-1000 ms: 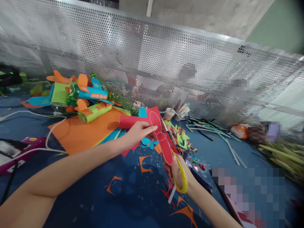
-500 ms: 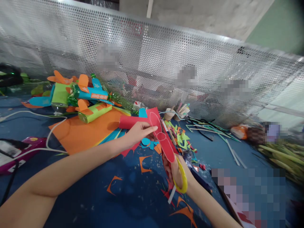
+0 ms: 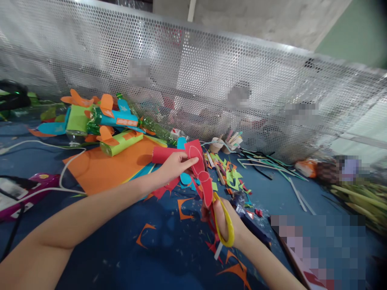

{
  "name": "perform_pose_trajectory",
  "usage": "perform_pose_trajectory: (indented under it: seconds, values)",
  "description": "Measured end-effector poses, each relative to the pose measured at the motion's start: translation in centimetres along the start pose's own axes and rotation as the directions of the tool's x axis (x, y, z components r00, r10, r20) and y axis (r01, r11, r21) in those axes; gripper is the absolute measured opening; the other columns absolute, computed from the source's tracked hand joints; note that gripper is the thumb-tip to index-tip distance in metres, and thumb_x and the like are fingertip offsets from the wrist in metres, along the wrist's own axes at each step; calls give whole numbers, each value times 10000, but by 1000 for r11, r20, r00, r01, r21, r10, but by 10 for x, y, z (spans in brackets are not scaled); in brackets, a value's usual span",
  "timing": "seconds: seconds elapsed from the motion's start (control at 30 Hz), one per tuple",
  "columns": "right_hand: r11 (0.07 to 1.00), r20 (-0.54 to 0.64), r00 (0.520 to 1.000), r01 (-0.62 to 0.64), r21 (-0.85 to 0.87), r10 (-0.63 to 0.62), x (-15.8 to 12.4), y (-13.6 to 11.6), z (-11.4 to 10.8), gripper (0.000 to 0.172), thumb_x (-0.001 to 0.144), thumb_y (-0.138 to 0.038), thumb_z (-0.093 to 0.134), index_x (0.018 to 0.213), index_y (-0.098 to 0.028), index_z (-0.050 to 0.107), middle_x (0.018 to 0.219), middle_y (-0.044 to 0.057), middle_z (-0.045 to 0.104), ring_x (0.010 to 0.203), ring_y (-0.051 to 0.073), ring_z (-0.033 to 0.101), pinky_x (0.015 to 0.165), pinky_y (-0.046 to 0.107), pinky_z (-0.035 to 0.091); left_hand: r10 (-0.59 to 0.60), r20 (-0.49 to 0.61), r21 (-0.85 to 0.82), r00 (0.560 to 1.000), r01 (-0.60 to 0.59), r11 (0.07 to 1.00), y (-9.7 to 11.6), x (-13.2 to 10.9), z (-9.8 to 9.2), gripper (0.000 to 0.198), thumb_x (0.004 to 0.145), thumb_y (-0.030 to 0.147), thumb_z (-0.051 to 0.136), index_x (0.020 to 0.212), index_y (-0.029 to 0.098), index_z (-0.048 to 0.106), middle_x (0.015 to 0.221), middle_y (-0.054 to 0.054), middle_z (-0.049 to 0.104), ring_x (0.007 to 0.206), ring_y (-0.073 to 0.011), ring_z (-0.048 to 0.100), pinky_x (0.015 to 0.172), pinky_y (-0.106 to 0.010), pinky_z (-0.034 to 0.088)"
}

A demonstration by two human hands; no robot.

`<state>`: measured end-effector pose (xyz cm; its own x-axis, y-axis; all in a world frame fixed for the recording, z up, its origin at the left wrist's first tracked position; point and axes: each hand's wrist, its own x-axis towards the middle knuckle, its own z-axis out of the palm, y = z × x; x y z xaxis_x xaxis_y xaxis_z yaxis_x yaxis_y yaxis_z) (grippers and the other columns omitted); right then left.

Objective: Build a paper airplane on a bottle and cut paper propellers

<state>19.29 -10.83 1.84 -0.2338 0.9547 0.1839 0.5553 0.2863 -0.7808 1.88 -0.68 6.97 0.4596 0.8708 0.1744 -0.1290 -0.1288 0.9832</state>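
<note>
Between thumb and fingers, my left hand (image 3: 180,164) pinches a piece of red paper (image 3: 206,188) marked with a white propeller-like outline. Its lower lobe is cut along the curve, while the upper end still has square corners. My right hand (image 3: 222,219) grips yellow-handled scissors (image 3: 230,229) just below the lower lobe; the blades are mostly hidden. Behind my left hand lies a red paper-covered tube (image 3: 163,154). Blue paper pieces (image 3: 185,178) lie under the red paper.
Bottle planes wrapped in coloured paper (image 3: 117,119) lie at the back left beside a large orange sheet (image 3: 87,169). Orange offcuts (image 3: 181,210) dot the blue surface. Cups of pens (image 3: 232,143) stand before a perforated metal panel (image 3: 169,68). A white cable (image 3: 63,171) runs at left.
The red paper has turned slightly and shifted a little left. My right hand and the scissors have moved slightly left, and more of the yellow handle shows.
</note>
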Motion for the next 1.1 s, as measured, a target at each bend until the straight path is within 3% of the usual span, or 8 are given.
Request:
perform_pose_trajectory:
  seconds: [0.17, 0.53, 0.83, 1.1]
  values:
    - [993, 7, 997, 75, -87, -75, 2, -3, -4, 525, 918, -493, 189, 725, -175, 559, 680, 46, 604, 584, 151, 544, 585, 263, 439, -45, 34, 29, 998, 44, 999, 2, -4, 3, 235, 823, 260, 562, 649, 110, 608, 621, -27, 657, 546, -100, 606, 548, -206, 478]
    - [997, -9, 997, 81, 7, -80, 2, 1, -3, 577, 913, -533, 156, 844, -161, 592, 805, 78, 639, 688, 183, 574, 648, 276, 448, -23, 64, 141, 998, 14, 990, -3, -3, 6, 266, 814, 284, 574, 618, 104, 580, 551, -21, 630, 505, -110, 612, 523, -212, 482]
    - [988, -63, 995, 62, -143, -72, 4, -7, -5, 574, 904, -548, 148, 627, -185, 495, 586, 22, 547, 521, 138, 481, 530, 252, 393, -41, 63, 135, 997, 32, 990, -4, -4, 6, 260, 809, 288, 579, 619, 112, 567, 542, -18, 618, 523, -117, 617, 534, -219, 480]
    - [994, -100, 994, 39, -99, -49, 3, -5, -4, 471, 908, -514, 191, 604, -209, 382, 474, -26, 432, 435, 112, 371, 437, 240, 325, -49, 84, 83, 995, 42, 996, -1, -5, 6, 219, 818, 268, 571, 671, 110, 610, 631, -38, 660, 553, -104, 615, 547, -208, 482]
